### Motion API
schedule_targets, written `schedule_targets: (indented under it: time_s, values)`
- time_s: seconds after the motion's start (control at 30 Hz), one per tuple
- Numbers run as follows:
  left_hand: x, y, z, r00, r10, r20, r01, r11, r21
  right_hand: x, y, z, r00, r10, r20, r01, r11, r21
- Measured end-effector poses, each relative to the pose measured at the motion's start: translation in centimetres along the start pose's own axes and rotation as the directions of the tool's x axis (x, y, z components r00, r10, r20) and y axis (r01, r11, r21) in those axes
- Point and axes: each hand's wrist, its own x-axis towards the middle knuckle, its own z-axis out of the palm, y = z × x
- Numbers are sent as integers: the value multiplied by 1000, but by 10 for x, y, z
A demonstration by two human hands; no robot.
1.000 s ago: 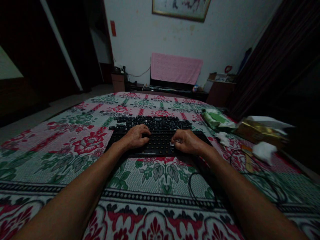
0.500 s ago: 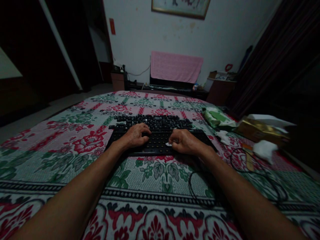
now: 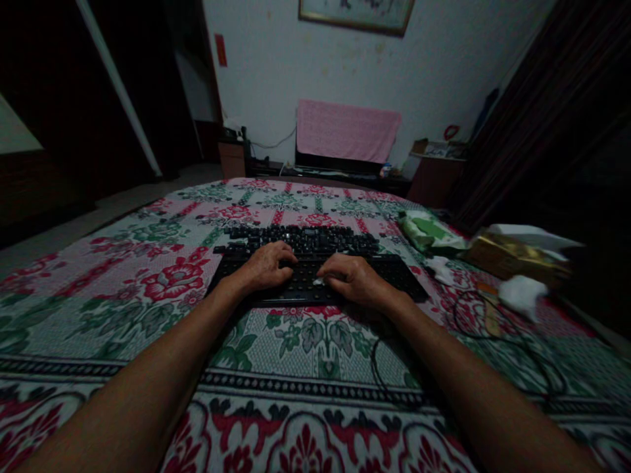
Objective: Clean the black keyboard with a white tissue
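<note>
A black keyboard base (image 3: 394,274) without its keycaps lies on the patterned bedspread, rows of small switch mounts showing. Loose black keycaps (image 3: 315,238) are heaped along its far edge. My left hand (image 3: 271,265) rests on the keyboard's left half, thumb apart from the bent fingers, with nothing seen in it. Over the middle of the keys my right hand (image 3: 350,276) pinches a small white tissue (image 3: 318,281) against the keyboard; most of the tissue is hidden under the fingers.
Right of the keyboard lie a green tissue pack (image 3: 431,231), a gold tissue box (image 3: 515,256), crumpled white tissues (image 3: 522,295) and a flat wooden-looking piece (image 3: 491,316). A black cable (image 3: 532,361) loops near my right forearm. A pink towel (image 3: 348,131) hangs beyond the far edge.
My right hand has slid left along the keyboard with the tissue, its fingers now stretched further out. My left hand has stayed in place.
</note>
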Motion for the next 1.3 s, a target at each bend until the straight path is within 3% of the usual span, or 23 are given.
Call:
schedule_targets:
  time_s: [0.3,0.43,0.6,0.77,0.97,1.3]
  values:
    - [1,-3,3,1000,-6,1,6,1000,-6,5,-6,18,994,-55,-99,58,998,29]
    - [1,-2,2,1000,5,-16,-6,1000,-13,5,-9,13,998,-26,-60,25,1000,-14]
    - [1,-3,2,1000,11,-17,-11,1000,-25,-1,1,-7,994,108,35,-104,989,-106]
    - [1,-3,2,1000,-1,-7,1,1000,-25,-11,17,-33,944,295,150,-281,953,-111]
    - [1,-4,2,1000,9,-3,-9,1000,-24,-12,21,-46,922,386,-12,-386,920,-65]
    - [2,-7,5,1000,19,-13,-19,1000,-23,-16,24,-32,945,320,75,-295,927,-230]
